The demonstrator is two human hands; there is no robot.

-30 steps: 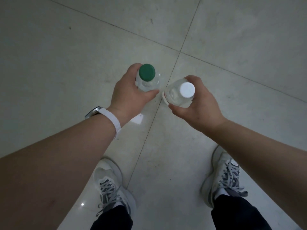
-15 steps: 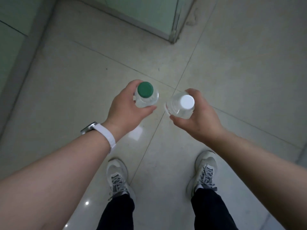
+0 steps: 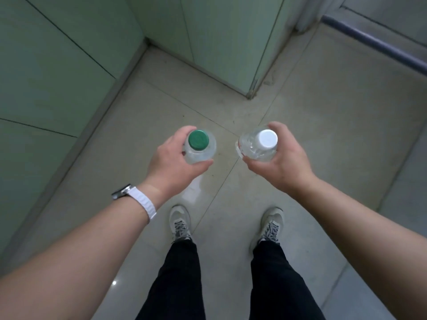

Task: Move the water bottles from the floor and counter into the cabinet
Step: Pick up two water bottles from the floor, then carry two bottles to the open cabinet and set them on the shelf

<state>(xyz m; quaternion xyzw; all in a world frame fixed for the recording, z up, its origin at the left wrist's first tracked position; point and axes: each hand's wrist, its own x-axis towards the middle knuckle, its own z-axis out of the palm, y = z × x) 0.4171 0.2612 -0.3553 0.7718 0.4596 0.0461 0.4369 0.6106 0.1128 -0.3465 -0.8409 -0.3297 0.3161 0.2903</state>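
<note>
My left hand [image 3: 172, 162] grips a clear water bottle with a green cap [image 3: 198, 140], held upright above the floor so I see it from the top. My right hand [image 3: 280, 162] grips a second clear water bottle with a white cap [image 3: 266, 139], also upright and tipped a little to the left. The two bottles hang side by side, a small gap apart. Pale green cabinet fronts [image 3: 219, 35] stand ahead, all closed as far as I can see. The bottles' lower parts are hidden by my hands.
More pale green panels [image 3: 46, 72] run along the left, meeting the far ones in a corner. A grey rail [image 3: 374, 42] crosses the top right. My two feet in grey sneakers [image 3: 180, 224] stand on the beige tiled floor [image 3: 335, 125].
Both bottles have risen with my hands and moved slightly apart. My view has lifted and moved forward, so the green cabinet fronts and corner now fill the top of the frame.
</note>
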